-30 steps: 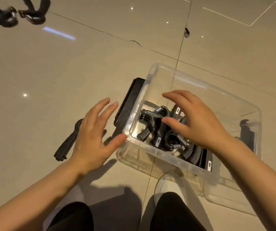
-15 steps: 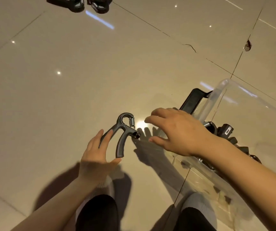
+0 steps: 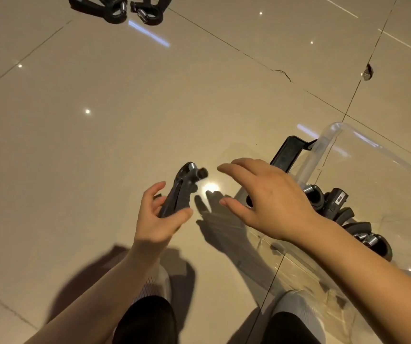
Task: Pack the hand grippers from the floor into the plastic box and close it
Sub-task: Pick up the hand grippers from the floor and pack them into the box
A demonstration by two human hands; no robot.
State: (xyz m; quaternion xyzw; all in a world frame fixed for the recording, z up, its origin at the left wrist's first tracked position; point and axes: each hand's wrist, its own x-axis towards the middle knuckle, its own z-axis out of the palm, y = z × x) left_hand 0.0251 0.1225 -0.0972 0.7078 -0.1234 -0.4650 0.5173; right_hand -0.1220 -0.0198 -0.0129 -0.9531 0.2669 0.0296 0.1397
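My left hand (image 3: 158,219) holds a black hand gripper (image 3: 183,188) by its handles, lifted off the floor with its spring end pointing up and away. My right hand (image 3: 266,202) hovers just to its right with fingers spread, holding nothing. The clear plastic box (image 3: 333,135) stands at the right with several black hand grippers (image 3: 336,204) inside, partly hidden by my right forearm. Two more hand grippers (image 3: 125,8) lie on the floor at the far top edge.
A black latch handle (image 3: 287,155) sticks out from the box's left end. The floor is glossy beige tile with a chipped spot (image 3: 367,73) at a joint. My knees and light shoes (image 3: 296,304) are at the bottom, close to the box.
My left hand has picked the hand gripper up off the floor and closed round its handles. My right hand came out of the box and moved left toward it.
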